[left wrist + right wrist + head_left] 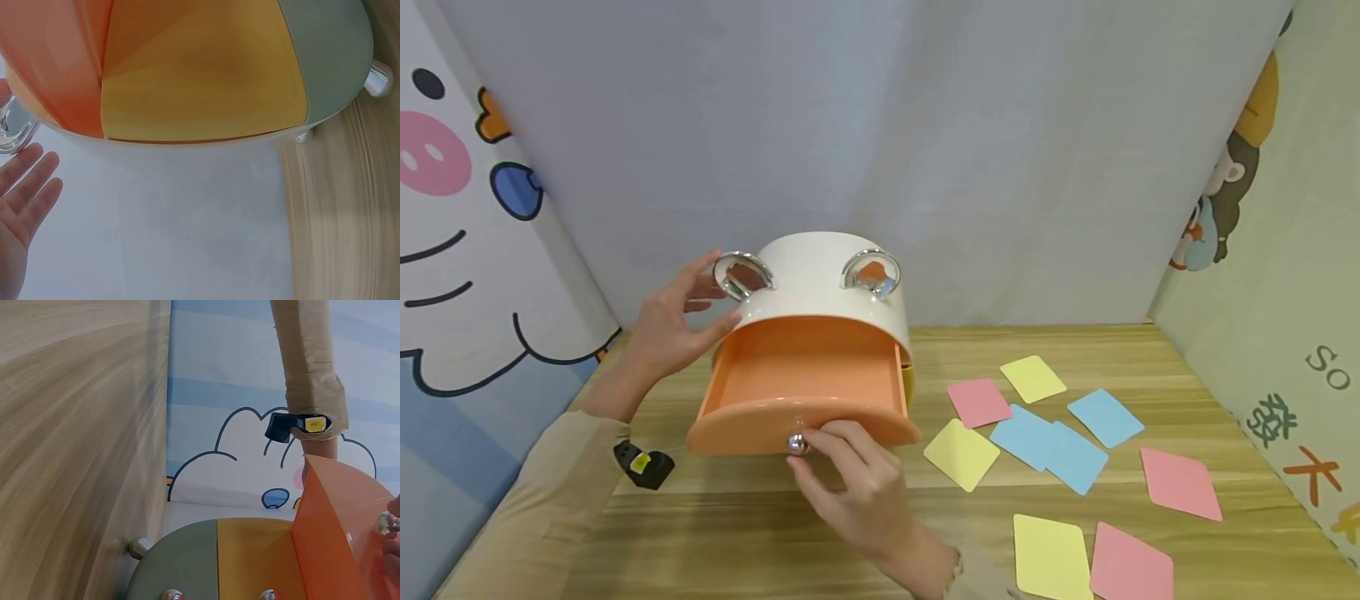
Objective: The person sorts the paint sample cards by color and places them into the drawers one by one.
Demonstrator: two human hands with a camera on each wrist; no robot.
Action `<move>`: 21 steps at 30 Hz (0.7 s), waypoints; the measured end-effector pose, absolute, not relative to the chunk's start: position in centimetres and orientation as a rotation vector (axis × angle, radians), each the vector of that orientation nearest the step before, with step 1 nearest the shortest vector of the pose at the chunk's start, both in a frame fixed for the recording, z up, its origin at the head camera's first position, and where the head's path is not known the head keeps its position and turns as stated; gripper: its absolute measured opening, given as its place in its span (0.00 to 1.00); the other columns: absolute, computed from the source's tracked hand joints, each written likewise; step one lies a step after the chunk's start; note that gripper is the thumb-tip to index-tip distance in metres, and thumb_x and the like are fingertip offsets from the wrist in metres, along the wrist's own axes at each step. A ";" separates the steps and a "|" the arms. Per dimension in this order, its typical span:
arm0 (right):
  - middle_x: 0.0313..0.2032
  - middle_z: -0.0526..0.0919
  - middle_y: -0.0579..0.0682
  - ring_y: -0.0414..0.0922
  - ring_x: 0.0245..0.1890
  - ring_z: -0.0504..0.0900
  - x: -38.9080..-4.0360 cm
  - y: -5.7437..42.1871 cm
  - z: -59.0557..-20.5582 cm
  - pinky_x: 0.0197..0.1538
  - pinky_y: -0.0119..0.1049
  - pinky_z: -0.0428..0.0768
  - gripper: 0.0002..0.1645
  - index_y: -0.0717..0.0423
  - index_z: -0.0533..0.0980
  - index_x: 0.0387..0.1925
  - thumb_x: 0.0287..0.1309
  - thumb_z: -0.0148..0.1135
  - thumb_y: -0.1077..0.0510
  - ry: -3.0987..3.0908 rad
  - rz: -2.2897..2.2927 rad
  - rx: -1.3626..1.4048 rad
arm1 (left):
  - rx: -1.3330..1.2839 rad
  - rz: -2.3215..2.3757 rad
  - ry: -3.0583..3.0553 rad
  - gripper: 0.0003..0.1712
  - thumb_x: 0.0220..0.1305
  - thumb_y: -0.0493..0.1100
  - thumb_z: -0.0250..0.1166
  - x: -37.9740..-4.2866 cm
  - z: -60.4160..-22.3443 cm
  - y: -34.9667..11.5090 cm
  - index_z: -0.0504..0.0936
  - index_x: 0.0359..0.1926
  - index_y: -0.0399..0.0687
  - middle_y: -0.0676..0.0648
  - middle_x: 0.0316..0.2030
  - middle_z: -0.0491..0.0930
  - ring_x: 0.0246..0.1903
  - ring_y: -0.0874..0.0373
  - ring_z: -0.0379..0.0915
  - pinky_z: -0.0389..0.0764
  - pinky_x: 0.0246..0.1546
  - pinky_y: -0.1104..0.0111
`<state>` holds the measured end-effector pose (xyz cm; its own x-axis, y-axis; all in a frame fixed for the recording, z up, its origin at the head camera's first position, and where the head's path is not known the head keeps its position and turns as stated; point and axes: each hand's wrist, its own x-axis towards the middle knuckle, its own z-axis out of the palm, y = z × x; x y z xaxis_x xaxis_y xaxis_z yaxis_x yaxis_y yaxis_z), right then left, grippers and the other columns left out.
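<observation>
A white rounded mini cabinet [812, 258] stands on the wood-grain table, two chrome rings [891, 265] on its top. Its orange top drawer [812, 362] is pulled out toward me, bare orange floor showing. My right hand [861, 496] pinches the drawer's silver knob [797, 443] between thumb and finger. At the cabinet's left side is my left hand [662, 329], its thumb at the top front edge and its fingers extended beside the left ring. Below the orange drawer, a yellow drawer [200, 75] and a grey-green drawer [331, 56] are closed in the left wrist view.
To the cabinet's right lie several square paper cards: yellow [962, 454], pink [1180, 483] and blue [1105, 417], two blue ones overlapping. A grey-white curtain [1000, 167] hangs behind the table. Cartoon-printed panels [445, 250] flank both sides.
</observation>
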<state>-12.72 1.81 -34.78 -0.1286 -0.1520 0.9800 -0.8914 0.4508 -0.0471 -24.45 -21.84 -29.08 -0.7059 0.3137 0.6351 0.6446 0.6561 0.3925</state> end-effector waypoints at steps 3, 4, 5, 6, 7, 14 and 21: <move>0.27 0.78 0.52 0.40 0.27 0.80 -12.5 2.1 -34.1 0.39 0.24 0.80 0.10 0.66 0.79 0.30 0.53 0.60 0.59 -1.562 0.858 0.953 | -0.743 -0.834 -2.351 0.44 0.49 0.35 0.68 -24.4 -29.0 -21.8 0.58 0.66 0.44 0.35 0.46 0.76 0.42 0.42 0.75 0.77 0.41 0.49; 0.27 0.79 0.52 0.41 0.27 0.80 -12.5 2.3 -33.9 0.39 0.25 0.80 0.11 0.66 0.79 0.30 0.53 0.61 0.59 -1.546 0.867 0.958 | -0.742 -0.834 -2.353 0.44 0.49 0.35 0.68 -24.4 -29.0 -21.8 0.58 0.66 0.44 0.35 0.46 0.76 0.42 0.42 0.75 0.77 0.41 0.49; 0.27 0.79 0.53 0.42 0.27 0.80 -12.4 2.5 -33.6 0.39 0.26 0.80 0.12 0.66 0.79 0.29 0.53 0.61 0.58 -1.531 0.880 0.962 | -0.740 -0.834 -2.357 0.44 0.49 0.35 0.68 -24.3 -29.0 -21.8 0.58 0.66 0.45 0.35 0.46 0.76 0.42 0.42 0.75 0.77 0.41 0.48; 0.27 0.79 0.53 0.43 0.27 0.79 -12.4 2.7 -33.3 0.39 0.26 0.80 0.12 0.67 0.79 0.29 0.53 0.61 0.58 -1.514 0.895 0.965 | -0.738 -0.833 -2.360 0.44 0.50 0.36 0.68 -24.3 -29.0 -21.8 0.58 0.66 0.45 0.35 0.46 0.76 0.42 0.42 0.75 0.77 0.41 0.48; 0.27 0.79 0.54 0.44 0.27 0.79 -12.4 2.9 -33.0 0.38 0.27 0.80 0.12 0.67 0.78 0.29 0.52 0.62 0.58 -1.497 0.913 0.967 | -0.735 -0.832 -2.363 0.44 0.50 0.36 0.68 -24.3 -28.9 -21.8 0.58 0.67 0.46 0.35 0.46 0.76 0.42 0.42 0.75 0.77 0.41 0.48; 0.29 0.79 0.56 0.46 0.27 0.78 -13.3 6.7 -31.4 0.33 0.29 0.79 0.19 0.68 0.77 0.32 0.50 0.64 0.53 -1.551 1.013 0.900 | -0.724 -0.841 -2.371 0.44 0.50 0.36 0.68 -24.2 -28.9 -21.9 0.58 0.67 0.46 0.36 0.45 0.76 0.42 0.42 0.75 0.77 0.42 0.49; 0.35 0.81 0.54 0.48 0.33 0.78 -16.4 13.6 -33.9 0.34 0.35 0.78 0.26 0.64 0.77 0.39 0.49 0.64 0.45 -1.853 1.007 0.760 | -0.730 -0.839 -2.370 0.44 0.50 0.36 0.68 -24.3 -28.9 -21.8 0.58 0.66 0.45 0.36 0.45 0.76 0.42 0.42 0.75 0.77 0.42 0.49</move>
